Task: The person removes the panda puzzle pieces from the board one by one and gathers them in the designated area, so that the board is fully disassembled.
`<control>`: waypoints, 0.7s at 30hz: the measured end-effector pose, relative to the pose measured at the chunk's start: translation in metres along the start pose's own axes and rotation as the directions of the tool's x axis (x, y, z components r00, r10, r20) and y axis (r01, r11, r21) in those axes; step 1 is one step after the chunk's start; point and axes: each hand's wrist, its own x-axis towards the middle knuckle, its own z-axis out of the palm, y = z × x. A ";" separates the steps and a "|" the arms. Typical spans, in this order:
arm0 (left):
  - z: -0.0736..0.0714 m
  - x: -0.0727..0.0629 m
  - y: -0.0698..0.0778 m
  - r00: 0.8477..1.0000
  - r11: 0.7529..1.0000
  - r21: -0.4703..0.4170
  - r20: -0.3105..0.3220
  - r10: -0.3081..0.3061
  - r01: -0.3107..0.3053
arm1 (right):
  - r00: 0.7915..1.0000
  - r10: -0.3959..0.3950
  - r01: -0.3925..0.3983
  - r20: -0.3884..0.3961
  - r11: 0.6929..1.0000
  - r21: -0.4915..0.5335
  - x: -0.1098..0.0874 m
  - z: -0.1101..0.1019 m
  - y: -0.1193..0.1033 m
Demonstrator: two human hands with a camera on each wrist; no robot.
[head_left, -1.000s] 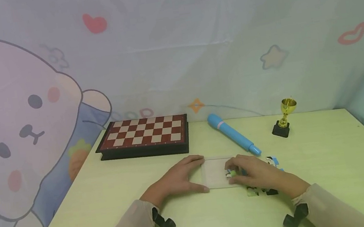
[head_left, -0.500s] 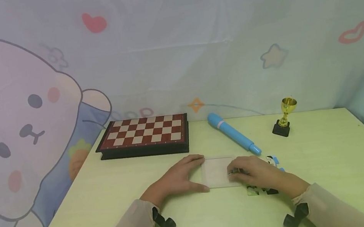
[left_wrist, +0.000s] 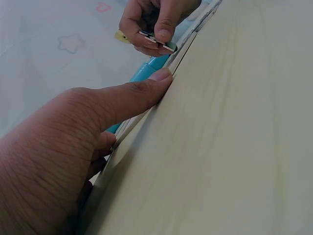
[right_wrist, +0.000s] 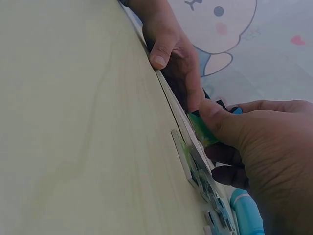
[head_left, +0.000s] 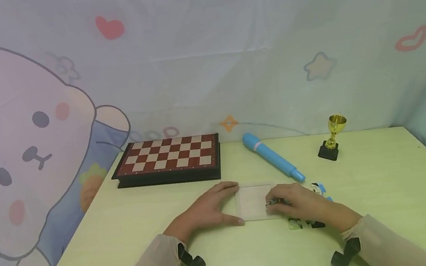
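A shallow pale puzzle tray (head_left: pixel 253 202) lies flat on the table in the head view. My left hand (head_left: pixel 209 208) holds its left end, thumb at the near corner and fingers at the far corner. Over the tray's right part, my right hand (head_left: pixel 300 200) pinches a jigsaw piece (right_wrist: pixel 203 131), whose green face shows in the right wrist view. The right hand covers most of that piece in the head view. Several more jigsaw pieces (head_left: pixel 318 188) lie beside and under the right hand, partly hidden by it.
A red-and-white checkered chessboard box (head_left: pixel 168 161) stands at the back left of the light table (head_left: pixel 231 262). A blue toy microphone or pen-like stick (head_left: pixel 273 157) lies behind the right hand. A small gold trophy cup (head_left: pixel 333 136) on a black base stands farther right.
My right hand has shifted slightly and tipped its jigsaw piece, so the face visible earlier now shows mostly as an edge. The left hand and tray have stayed put.
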 end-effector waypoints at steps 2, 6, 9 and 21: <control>0.000 0.000 0.000 1.000 1.000 -0.006 0.004 -0.001 0.001 | 1.000 -0.007 0.007 0.012 1.000 0.006 0.000 0.000 0.000; 0.001 0.001 0.000 1.000 1.000 -0.005 0.007 0.003 -0.003 | 1.000 -0.009 0.009 0.028 1.000 0.004 0.000 -0.001 -0.001; 0.001 0.002 0.000 1.000 1.000 0.006 0.001 0.006 -0.006 | 1.000 -0.008 0.008 0.017 1.000 -0.001 0.001 -0.003 -0.003; 0.000 0.000 -0.001 1.000 1.000 0.002 0.002 0.005 -0.005 | 1.000 0.020 -0.021 -0.014 1.000 -0.007 -0.001 0.000 -0.003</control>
